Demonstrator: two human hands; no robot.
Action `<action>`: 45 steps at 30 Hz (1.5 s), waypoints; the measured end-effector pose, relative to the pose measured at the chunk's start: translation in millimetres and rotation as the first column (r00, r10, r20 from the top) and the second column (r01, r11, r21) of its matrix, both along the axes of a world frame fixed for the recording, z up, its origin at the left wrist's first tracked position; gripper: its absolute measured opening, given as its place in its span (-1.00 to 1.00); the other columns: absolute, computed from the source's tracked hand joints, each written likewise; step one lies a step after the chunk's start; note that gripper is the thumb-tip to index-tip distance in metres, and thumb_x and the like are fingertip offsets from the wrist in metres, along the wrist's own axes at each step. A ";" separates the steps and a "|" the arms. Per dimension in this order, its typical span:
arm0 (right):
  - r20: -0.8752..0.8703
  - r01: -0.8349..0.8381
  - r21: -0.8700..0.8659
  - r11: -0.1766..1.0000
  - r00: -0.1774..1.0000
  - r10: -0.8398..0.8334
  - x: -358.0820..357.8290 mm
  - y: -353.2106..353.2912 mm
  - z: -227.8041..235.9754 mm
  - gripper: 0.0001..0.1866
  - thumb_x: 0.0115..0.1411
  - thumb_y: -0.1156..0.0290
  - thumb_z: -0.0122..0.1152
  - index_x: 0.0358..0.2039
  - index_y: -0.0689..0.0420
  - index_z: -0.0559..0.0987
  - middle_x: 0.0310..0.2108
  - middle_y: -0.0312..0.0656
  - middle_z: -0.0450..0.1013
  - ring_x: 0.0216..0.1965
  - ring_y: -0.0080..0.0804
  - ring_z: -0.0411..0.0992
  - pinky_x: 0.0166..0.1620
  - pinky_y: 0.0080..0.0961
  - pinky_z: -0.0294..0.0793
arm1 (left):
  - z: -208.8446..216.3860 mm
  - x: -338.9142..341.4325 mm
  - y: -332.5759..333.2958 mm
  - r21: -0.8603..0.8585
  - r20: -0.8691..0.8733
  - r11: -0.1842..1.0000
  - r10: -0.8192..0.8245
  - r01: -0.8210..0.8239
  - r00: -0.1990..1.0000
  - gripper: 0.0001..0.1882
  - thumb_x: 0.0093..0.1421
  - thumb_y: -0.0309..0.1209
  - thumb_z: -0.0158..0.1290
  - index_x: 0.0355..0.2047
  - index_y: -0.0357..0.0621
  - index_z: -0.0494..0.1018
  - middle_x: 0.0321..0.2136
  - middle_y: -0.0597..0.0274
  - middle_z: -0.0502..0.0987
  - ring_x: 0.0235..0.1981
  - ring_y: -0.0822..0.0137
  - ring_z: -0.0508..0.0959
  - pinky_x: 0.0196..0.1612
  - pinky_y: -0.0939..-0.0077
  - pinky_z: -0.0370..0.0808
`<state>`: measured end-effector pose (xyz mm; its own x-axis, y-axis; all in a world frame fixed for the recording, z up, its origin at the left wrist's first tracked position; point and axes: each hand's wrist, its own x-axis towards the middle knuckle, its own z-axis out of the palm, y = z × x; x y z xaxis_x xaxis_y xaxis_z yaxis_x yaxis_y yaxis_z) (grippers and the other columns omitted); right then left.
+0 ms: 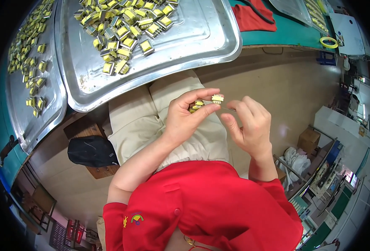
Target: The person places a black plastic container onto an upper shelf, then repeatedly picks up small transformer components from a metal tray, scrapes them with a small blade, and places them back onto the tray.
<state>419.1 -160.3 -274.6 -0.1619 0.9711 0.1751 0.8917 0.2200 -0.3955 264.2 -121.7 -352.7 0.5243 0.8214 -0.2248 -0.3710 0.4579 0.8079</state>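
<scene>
My left hand (181,119) pinches a small transformer (217,99) between thumb and index fingertip, its pale pin side showing. More yellow-wrapped transformers (196,105) are tucked in the curled fingers of the same hand; their number cannot be made out. Just to the right, my right hand (252,127) has its fingers closed on a thin, needle-like metal tool (228,109). The tool's tip points toward the transformer; whether it touches is too small to tell. Both hands are above my lap.
Ahead, a metal tray (210,56) bears a heap of yellow transformers (124,31). A second tray (53,111) with more stands at the left. Right of them, a red cloth (254,19) and a yellow tape roll (328,42) lie on the green table (258,39). A black bag (92,150) rests on a wooden stool (103,171).
</scene>
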 end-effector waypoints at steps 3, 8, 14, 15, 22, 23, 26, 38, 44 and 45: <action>0.024 0.048 -0.062 0.997 0.999 -0.047 -5.7 -1.7 -0.1 -0.82 0.13 0.33 0.12 -0.45 0.19 0.48 -0.60 -0.17 0.33 -0.62 -0.21 0.32 -0.54 -0.37 0.27 | -1.1 0.7 -0.4 0.033 -0.049 0.999 0.037 -0.035 0.998 -0.70 0.06 -0.58 0.15 -0.15 -0.25 0.48 -0.25 0.25 0.54 -0.24 0.53 0.50 -0.19 0.68 0.44; 0.038 0.087 -0.070 0.994 0.996 -0.085 -11.5 -2.3 -2.5 -0.89 0.18 0.43 0.03 -0.37 0.19 0.47 -0.55 -0.14 0.34 -0.57 -0.16 0.35 -0.50 -0.34 0.31 | 1.4 1.3 -1.6 -0.036 -0.040 0.996 0.082 -0.083 0.996 -0.74 0.02 -0.60 0.18 -0.23 -0.24 0.50 -0.31 0.30 0.53 -0.29 0.57 0.49 -0.23 0.71 0.43; 0.063 0.101 -0.108 0.989 0.994 -0.094 -15.3 -7.3 -1.6 -0.89 0.19 0.46 0.00 -0.31 0.19 0.46 -0.54 -0.13 0.34 -0.57 -0.14 0.35 -0.50 -0.32 0.32 | 5.5 -0.9 -1.6 0.008 -0.086 0.996 0.086 -0.085 0.993 -0.75 0.02 -0.60 0.18 -0.24 -0.24 0.50 -0.32 0.30 0.54 -0.31 0.59 0.48 -0.27 0.74 0.41; 0.066 0.102 -0.110 0.989 0.993 -0.095 -15.9 -7.0 -1.3 -0.89 0.19 0.46 0.00 -0.31 0.19 0.46 -0.54 -0.13 0.34 -0.57 -0.14 0.35 -0.50 -0.32 0.32 | 5.2 -0.8 -1.5 0.006 -0.084 0.996 0.085 -0.085 0.993 -0.75 0.02 -0.60 0.18 -0.24 -0.24 0.50 -0.32 0.30 0.54 -0.31 0.59 0.48 -0.27 0.74 0.41; 0.083 0.098 -0.129 0.987 0.993 -0.087 -17.3 -4.8 -0.6 -0.89 0.19 0.46 0.01 -0.30 0.19 0.46 -0.55 -0.14 0.32 -0.58 -0.15 0.34 -0.50 -0.33 0.31 | 6.5 -2.1 -0.4 0.050 -0.121 0.996 0.078 -0.073 0.990 -0.76 0.03 -0.59 0.17 -0.24 -0.23 0.51 -0.31 0.30 0.55 -0.32 0.60 0.48 -0.30 0.74 0.40; 0.084 0.099 -0.133 0.986 0.993 -0.088 -17.4 -4.5 -0.2 -0.89 0.19 0.46 0.01 -0.30 0.19 0.46 -0.55 -0.14 0.32 -0.58 -0.16 0.34 -0.50 -0.34 0.31 | 7.1 -2.4 -0.2 0.065 -0.141 0.996 0.071 -0.063 0.987 -0.76 0.03 -0.59 0.17 -0.24 -0.22 0.51 -0.31 0.30 0.55 -0.31 0.60 0.48 -0.30 0.74 0.40; 0.083 0.095 -0.127 0.987 0.993 -0.085 -16.9 -4.7 -0.9 -0.89 0.19 0.46 0.02 -0.30 0.19 0.46 -0.56 -0.14 0.32 -0.58 -0.16 0.34 -0.51 -0.34 0.31 | 7.9 -2.2 0.4 0.101 -0.159 0.992 0.086 -0.070 0.984 -0.77 0.04 -0.59 0.17 -0.24 -0.21 0.52 -0.30 0.29 0.56 -0.30 0.59 0.49 -0.30 0.75 0.40; 0.002 0.089 -0.107 0.990 0.996 -0.089 -15.0 -5.3 -4.9 -0.89 0.19 0.49 0.02 -0.30 0.21 0.46 -0.55 -0.12 0.32 -0.58 -0.15 0.34 -0.52 -0.33 0.30 | 7.3 -1.3 -0.6 0.114 -0.168 0.991 0.092 -0.073 0.981 -0.77 0.04 -0.56 0.18 -0.24 -0.20 0.53 -0.31 0.30 0.56 -0.33 0.61 0.48 -0.35 0.78 0.39; 0.075 0.065 -0.117 0.991 0.996 -0.056 -13.0 -5.4 -3.4 -0.88 0.12 0.48 0.11 -0.31 0.21 0.45 -0.57 -0.19 0.28 -0.56 -0.28 0.36 -0.50 -0.42 0.35 | 6.7 -1.5 -0.9 0.256 -0.232 0.963 0.141 -0.080 0.962 -0.77 0.03 -0.55 0.18 -0.25 -0.18 0.54 -0.33 0.30 0.57 -0.34 0.60 0.49 -0.36 0.76 0.39; 0.076 0.066 -0.117 0.991 0.995 -0.057 -13.3 -5.8 -3.5 -0.88 0.12 0.48 0.11 -0.31 0.21 0.45 -0.57 -0.19 0.28 -0.56 -0.28 0.36 -0.50 -0.42 0.35 | 7.8 -1.7 -0.5 0.256 -0.231 0.963 0.141 -0.079 0.963 -0.77 0.03 -0.55 0.18 -0.25 -0.18 0.54 -0.33 0.30 0.57 -0.34 0.60 0.49 -0.36 0.76 0.39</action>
<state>405.8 -166.1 -278.1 -0.1096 0.9929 0.0472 0.9293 0.1192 -0.3495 262.5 -122.3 -344.9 0.3814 0.9163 -0.1218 -0.1850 0.2047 0.9612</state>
